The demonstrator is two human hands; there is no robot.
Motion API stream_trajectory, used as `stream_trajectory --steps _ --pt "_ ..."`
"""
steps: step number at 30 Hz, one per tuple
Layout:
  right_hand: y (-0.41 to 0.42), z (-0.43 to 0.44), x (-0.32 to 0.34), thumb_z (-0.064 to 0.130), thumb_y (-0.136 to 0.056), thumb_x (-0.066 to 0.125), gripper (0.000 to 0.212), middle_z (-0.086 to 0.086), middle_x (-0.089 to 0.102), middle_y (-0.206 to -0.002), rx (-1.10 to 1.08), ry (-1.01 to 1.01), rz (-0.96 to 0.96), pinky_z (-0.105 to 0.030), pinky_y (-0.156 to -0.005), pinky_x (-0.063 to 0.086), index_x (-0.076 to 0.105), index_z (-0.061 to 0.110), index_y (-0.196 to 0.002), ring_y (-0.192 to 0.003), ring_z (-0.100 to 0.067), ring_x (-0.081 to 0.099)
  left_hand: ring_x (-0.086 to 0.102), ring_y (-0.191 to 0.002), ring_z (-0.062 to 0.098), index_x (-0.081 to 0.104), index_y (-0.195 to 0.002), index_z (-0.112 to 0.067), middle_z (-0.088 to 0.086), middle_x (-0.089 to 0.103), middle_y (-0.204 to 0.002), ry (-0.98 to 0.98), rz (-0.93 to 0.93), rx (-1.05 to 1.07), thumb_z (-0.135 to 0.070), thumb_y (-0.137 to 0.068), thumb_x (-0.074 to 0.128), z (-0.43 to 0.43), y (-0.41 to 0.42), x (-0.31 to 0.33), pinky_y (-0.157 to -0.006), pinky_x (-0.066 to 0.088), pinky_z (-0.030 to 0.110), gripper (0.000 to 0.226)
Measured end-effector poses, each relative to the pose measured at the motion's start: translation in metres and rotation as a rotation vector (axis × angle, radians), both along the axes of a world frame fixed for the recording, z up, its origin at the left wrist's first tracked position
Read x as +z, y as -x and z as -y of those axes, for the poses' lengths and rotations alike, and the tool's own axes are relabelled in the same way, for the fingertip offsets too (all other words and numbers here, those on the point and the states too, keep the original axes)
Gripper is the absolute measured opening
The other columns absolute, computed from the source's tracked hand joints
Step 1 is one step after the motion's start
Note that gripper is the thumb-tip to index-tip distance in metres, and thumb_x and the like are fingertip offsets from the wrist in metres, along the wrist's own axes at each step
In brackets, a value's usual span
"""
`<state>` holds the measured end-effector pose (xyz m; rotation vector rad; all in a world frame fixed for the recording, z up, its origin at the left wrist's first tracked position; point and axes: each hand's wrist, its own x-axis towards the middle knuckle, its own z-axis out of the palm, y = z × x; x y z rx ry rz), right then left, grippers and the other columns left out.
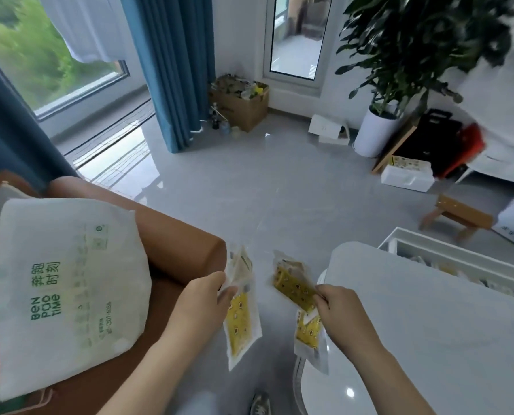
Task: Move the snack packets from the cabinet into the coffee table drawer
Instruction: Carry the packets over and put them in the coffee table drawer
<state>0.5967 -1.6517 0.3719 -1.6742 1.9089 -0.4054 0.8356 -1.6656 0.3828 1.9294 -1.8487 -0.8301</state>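
Note:
My left hand (203, 298) pinches yellow-and-white snack packets (240, 307) that hang down over the floor. Beside it, my right hand (338, 304) grips more yellow snack packets (294, 287), one sticking up and one dangling below. Both hands hover in the gap between the sofa arm and the white coffee table (423, 330). At the table's far right the white drawer (447, 256) stands pulled open, with several packets lying inside. The cabinet is out of view.
A brown sofa arm (172, 235) carries a white printed bag (70, 292) at left. Across the grey floor are a blue curtain (175, 70), a cardboard box (240, 100), a potted plant (378, 130), a white foam box (408, 175) and a wooden stool (459, 217).

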Motion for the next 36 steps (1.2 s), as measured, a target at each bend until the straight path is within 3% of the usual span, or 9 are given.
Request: stream_trajectory --steps 14,19,25,30,36 --pt "0.029 0.188 -0.02 0.011 -0.095 0.045 0.032 0.001 0.049 -0.061 -0.253 -0.091 -0.044 -0.021 -0.05 0.029 0.045 0.013 -0.063 -0.055 -0.008 0.044 0.048 -0.058 0.021 0.034 -0.064 -0.016 0.002 0.05 -0.063 -0.04 0.046 -0.312 -0.03 -0.094 0.052 0.252 0.044 -0.003 -0.053 0.032 0.029 0.038" --pt "0.044 0.242 -0.02 0.012 -0.095 0.045 0.031 0.002 0.05 -0.061 -0.361 -0.089 -0.038 -0.02 -0.048 0.03 0.049 0.014 -0.064 -0.056 -0.008 0.047 0.059 -0.063 0.027 0.034 -0.062 -0.019 0.009 0.058 -0.068 -0.054 0.047 -0.435 -0.027 -0.093 0.054 0.334 0.077 0.001 -0.057 0.044 0.038 0.038" --pt "0.094 0.292 -0.029 0.017 -0.097 0.043 0.027 0.005 0.059 -0.069 -0.464 -0.101 -0.032 -0.013 -0.051 0.039 0.06 0.015 -0.076 -0.063 -0.005 0.057 0.061 -0.07 0.031 0.04 -0.069 -0.015 0.012 0.061 -0.075 -0.09 0.099 -0.578 -0.028 -0.095 0.052 0.412 0.144 -0.004 -0.058 0.045 0.036 0.031" --pt "0.165 0.332 -0.043 0.019 -0.098 0.044 0.026 0.002 0.063 -0.074 -0.573 -0.11 0.006 -0.016 -0.057 0.046 0.062 0.015 -0.079 -0.067 -0.007 0.06 0.062 -0.069 0.029 0.036 -0.066 -0.019 0.01 0.06 -0.076 -0.098 0.128 -0.658 -0.029 -0.095 0.051 0.467 0.224 -0.008 -0.06 0.047 0.036 0.034" --pt "0.248 0.361 -0.04 0.015 -0.097 0.045 0.028 0.004 0.057 -0.066 -0.684 -0.096 0.007 -0.015 -0.052 0.04 0.055 0.018 -0.07 -0.062 -0.006 0.055 0.051 -0.065 0.025 0.041 -0.072 -0.016 0.008 0.057 -0.076 -0.079 0.215 -0.822 -0.031 -0.096 0.048 0.511 0.325 -0.006 -0.056 0.035 0.029 0.029"
